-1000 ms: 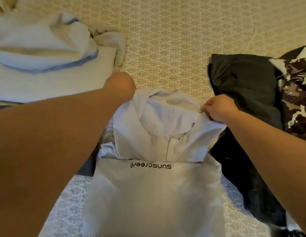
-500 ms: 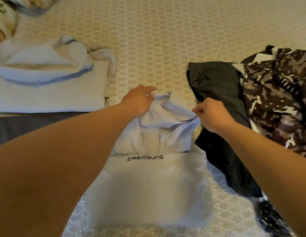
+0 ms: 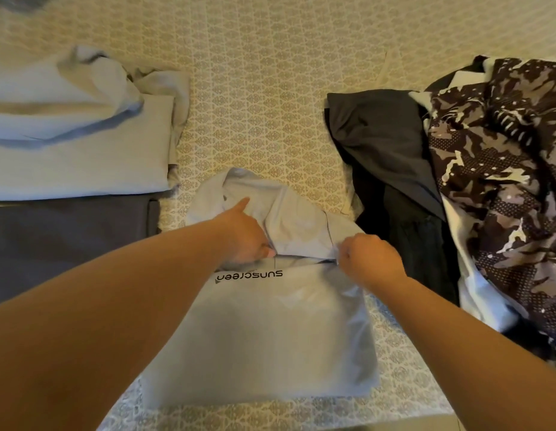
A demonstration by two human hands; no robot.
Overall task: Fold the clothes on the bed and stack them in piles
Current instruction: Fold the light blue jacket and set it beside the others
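Head view: pale grey jacket [image 3: 264,331] lies folded on the bed [image 3: 270,104] nearest the person, right hand [image 3: 368,262] pinching its hood edge, left hand [image 3: 244,236] pressing the hood with forefinger out; tuck hood flat, edges aligned, before stacking.

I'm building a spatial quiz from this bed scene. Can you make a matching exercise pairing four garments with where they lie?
Things:
1. pale grey garment printed "sunscreen"
2. light blue folded garment
3. brown-and-white camouflage garment
4. dark grey folded garment

Places:
A. far right
B. centre, under both hands
C. upper left
D. left, nearer than the light blue one

Pairs: 1-B, 2-C, 3-A, 4-D
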